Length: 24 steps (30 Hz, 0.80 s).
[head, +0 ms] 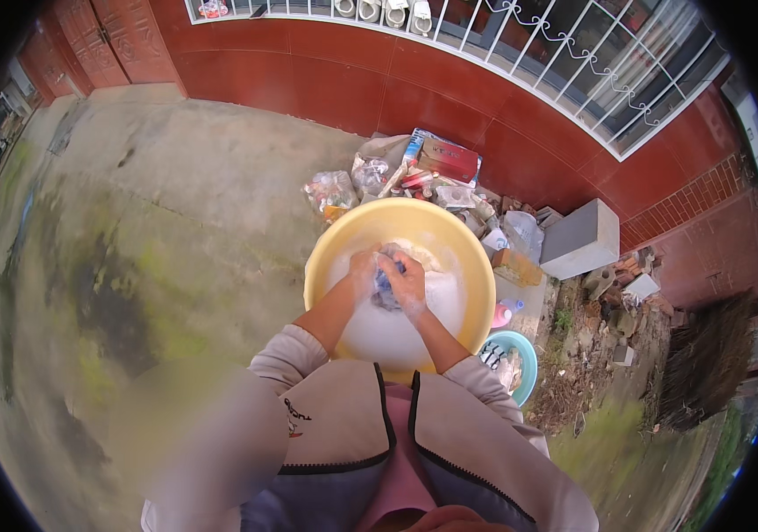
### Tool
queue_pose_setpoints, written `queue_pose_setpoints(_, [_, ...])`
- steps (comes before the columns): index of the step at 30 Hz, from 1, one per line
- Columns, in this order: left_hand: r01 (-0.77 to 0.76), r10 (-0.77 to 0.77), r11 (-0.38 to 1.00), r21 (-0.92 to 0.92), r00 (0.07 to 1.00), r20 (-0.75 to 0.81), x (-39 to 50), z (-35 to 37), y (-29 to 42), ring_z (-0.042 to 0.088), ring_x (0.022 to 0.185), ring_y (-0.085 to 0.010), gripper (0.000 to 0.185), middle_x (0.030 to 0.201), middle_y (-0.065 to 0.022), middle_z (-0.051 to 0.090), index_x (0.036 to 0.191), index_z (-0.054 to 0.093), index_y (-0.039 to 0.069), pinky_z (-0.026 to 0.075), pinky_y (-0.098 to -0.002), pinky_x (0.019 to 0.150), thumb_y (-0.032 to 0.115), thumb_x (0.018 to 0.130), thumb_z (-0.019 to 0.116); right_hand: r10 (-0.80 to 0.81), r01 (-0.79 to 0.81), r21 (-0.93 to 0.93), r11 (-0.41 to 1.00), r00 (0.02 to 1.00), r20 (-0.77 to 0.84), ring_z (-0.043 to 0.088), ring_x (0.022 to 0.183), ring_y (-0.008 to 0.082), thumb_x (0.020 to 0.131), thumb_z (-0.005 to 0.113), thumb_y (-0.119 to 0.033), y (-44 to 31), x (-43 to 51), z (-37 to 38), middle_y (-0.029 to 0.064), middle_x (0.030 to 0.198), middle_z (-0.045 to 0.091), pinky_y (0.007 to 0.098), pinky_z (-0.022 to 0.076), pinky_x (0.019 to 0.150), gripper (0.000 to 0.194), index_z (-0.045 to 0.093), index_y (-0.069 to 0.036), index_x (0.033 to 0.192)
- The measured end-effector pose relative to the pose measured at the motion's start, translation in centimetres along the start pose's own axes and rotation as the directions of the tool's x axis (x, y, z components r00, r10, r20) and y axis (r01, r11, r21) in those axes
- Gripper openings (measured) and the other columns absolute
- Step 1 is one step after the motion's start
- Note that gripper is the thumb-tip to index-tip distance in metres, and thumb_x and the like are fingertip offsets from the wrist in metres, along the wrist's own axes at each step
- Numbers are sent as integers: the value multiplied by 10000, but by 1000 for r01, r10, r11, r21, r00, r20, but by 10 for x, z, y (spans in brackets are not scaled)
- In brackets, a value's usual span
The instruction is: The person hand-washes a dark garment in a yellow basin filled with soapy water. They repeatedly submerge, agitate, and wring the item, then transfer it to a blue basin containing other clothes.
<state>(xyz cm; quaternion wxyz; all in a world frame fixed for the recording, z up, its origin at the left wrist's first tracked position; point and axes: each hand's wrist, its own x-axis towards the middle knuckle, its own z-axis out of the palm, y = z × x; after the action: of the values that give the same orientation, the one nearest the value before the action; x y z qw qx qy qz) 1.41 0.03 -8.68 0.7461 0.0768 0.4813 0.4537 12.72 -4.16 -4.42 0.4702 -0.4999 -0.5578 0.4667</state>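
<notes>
A large yellow plastic basin (333, 247) stands in front of me, filled with white, soapy suds (369, 336). Over its middle, my left hand (364, 266) and my right hand (407, 280) are close together, both gripping a wet blue-grey cloth (385, 298). Foam clings to the fingers and wrists. The cloth's lower end hangs into the suds, and part of it is hidden by the hands. Just beyond it, a pale bunched cloth (429, 256) shows at the foam's far side.
Right of the basin are a teal basin (530, 372) of clothes and a pink bottle (501, 315). Bagged rubbish (331, 191), a red box (448, 159) and a grey block (578, 241) lie along the red wall (345, 70). Concrete ground (239, 153) stretches left.
</notes>
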Motion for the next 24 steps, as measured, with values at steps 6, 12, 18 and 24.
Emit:
queue_pose_setpoints(6, [-65, 100, 991, -116, 941, 324, -16, 0, -17, 640, 971, -293, 325, 1079, -142, 653, 1170, 603, 61, 529, -448, 854, 213, 971, 395, -136, 10, -608, 794, 978, -161, 632, 683, 395, 862, 635, -273, 12, 14, -6, 202, 709, 639, 455, 498, 642, 231, 631, -64, 762])
queue_pose_setpoints(12, [-180, 132, 969, 172, 957, 259, 7, -19, -38, 633, 958, -257, 321, 1077, -124, 647, 1149, 620, 32, 527, -407, 851, 234, 995, 424, -156, 100, -433, 896, 983, -95, 649, 721, 424, 884, 575, -270, -10, -19, 18, 218, 759, 663, 502, 502, 678, 237, 668, -65, 809])
queue_pose_setpoints(18, [-266, 333, 816, 513, 942, -41, -38, 11, 1, 652, 825, -230, 284, 952, -113, 675, 1060, 641, 14, 528, -373, 725, 234, 935, 513, 130, -229, -780, 582, 973, -189, 655, 827, 440, 903, 519, -338, 22, 22, -58, 246, 855, 678, 510, 517, 765, 339, 697, -57, 841])
queue_pose_setpoints(24, [-87, 402, 674, 733, 876, -266, -29, -24, 0, 529, 1208, -222, 526, 1341, -114, 552, 1313, 543, 46, 410, -347, 1012, 361, 900, 624, 9, -52, -651, 758, 998, -69, 582, 1157, 346, 860, 663, -288, 23, 30, -89, 186, 1238, 621, 435, 441, 989, 539, 520, -50, 1323])
